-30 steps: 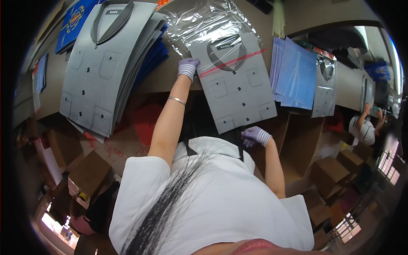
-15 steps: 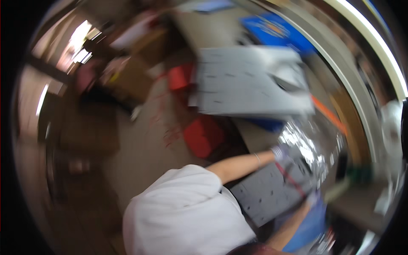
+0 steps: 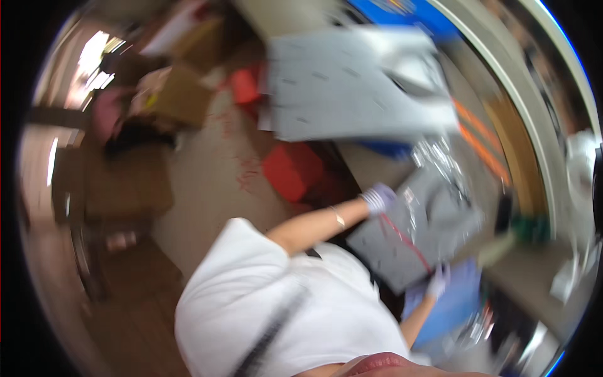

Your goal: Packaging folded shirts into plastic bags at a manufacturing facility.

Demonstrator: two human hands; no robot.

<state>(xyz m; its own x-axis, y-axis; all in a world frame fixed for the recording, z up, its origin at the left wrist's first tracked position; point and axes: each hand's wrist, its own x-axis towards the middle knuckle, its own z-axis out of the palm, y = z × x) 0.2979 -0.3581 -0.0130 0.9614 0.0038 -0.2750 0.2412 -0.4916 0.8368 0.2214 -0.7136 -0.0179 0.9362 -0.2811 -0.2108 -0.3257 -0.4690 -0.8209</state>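
Observation:
A flat grey panel [image 3: 402, 259] with small dark marks and a thin red band [image 3: 405, 237] across it lies in front of me, tilted in the picture. My left hand [image 3: 380, 198], in a pale glove with a striped cuff, appears closed over its left edge at one end of the band. My right hand [image 3: 439, 283], also in a pale glove, is at the opposite edge near the band's other end; blur hides its grip. Shiny clear plastic [image 3: 438, 157] lies against the panel's far side. A blue sheet or bag [image 3: 447, 314] lies beside my right hand.
A large pale grey board [image 3: 339, 94] with dark slits lies beyond the panel, carrying a white roll-like thing [image 3: 414, 72]. Red box-like things [image 3: 292, 171] stand to its left. Brown cartons [image 3: 125, 185] line the left side. An orange strip [image 3: 480, 141] lies at the right.
The surroundings have shifted up and left in the picture. Both hands sit further left in view, and more of the grey panel shows beyond the red band.

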